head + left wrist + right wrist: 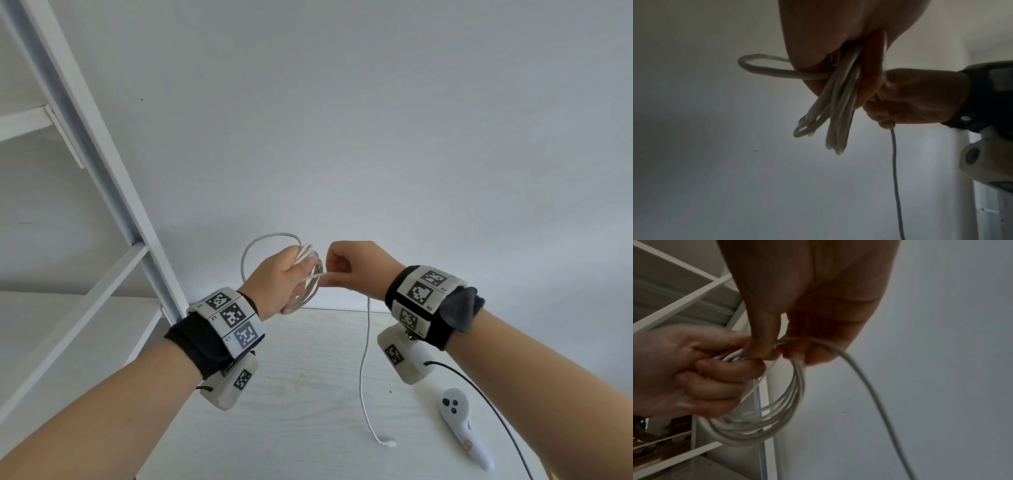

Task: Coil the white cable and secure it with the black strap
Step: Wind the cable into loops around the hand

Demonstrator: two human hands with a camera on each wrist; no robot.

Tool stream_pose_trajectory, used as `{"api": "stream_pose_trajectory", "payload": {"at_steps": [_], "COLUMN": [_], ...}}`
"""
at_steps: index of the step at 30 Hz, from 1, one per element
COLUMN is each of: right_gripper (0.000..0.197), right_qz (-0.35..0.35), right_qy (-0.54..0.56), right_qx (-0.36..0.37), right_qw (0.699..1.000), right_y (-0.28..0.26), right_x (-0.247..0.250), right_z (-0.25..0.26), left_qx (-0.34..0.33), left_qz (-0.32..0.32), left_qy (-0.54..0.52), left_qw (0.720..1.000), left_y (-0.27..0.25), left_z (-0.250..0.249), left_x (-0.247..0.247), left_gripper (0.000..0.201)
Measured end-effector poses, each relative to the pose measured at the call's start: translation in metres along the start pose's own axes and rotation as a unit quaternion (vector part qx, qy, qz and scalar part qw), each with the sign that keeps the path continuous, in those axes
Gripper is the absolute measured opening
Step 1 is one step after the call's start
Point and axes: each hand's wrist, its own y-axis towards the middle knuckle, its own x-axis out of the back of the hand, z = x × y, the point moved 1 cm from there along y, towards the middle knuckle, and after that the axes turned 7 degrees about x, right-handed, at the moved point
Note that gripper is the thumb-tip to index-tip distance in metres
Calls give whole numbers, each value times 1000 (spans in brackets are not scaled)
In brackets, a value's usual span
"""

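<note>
- While my left hand (277, 277) holds the white cable (308, 274) as a bundle of loops above the desk (301, 394), fingers clenched round the gathered turns, I judge the coiling is nearly done but not finished.
- My right hand (356, 270), just beside the coil, pinches the running strand between thumb and fingertips (764, 352); from there the free tail (364, 359) hangs below the coil, and its plug (388, 444) lies on the desk.
- To do this turn well, I would let the strand slide through the pinch rather than drag it, and lay it flat beside the other loops, matching their size.
- One loop (260, 246) bulges out on the far side of the coil; I would tuck it in before strapping.
- I cannot see the black strap in any view, so I must find it once the tail is wound.
</note>
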Motion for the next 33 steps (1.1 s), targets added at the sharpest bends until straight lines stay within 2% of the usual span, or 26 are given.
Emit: {"api": "stream_pose_trajectory", "payload": {"at_steps": [8,12,15,19,25,28,31,33], "right_gripper": [20,21,22,25,22,32,37,37], "right_qz": [147,205,143,-24,-148,-168,-111,-82], "right_qy": [89,40,51,90,5,-1,6,14], "right_qx": [-59,-71,-74,-56,-24,-65,-102,-115], "right_qw": [983,975,986,994,989,984,989,990], "right_y": [-27,-38,-39,-28,-10,-9,-13,-16], "right_x": [3,11,27,53,66,66,56,46], "right_z": [-33,-42,-40,-27,-15,-24,-36,-41], "left_qx": [47,50,57,46,54,44,36,42], "left_qz": [5,5,1,37,86,93,107,127], "left_qy": [-88,-113,-117,-79,-66,-141,-240,-310], "left_qw": [995,992,991,995,993,985,964,941], "left_y": [1,-1,-4,-9,-13,-14,-12,-11], "left_z": [-6,-9,-7,-4,-7,-8,-9,-12], "left_x": [22,31,36,34,26,31,40,44], "left_gripper": [30,30,30,34,33,35,43,40]}}
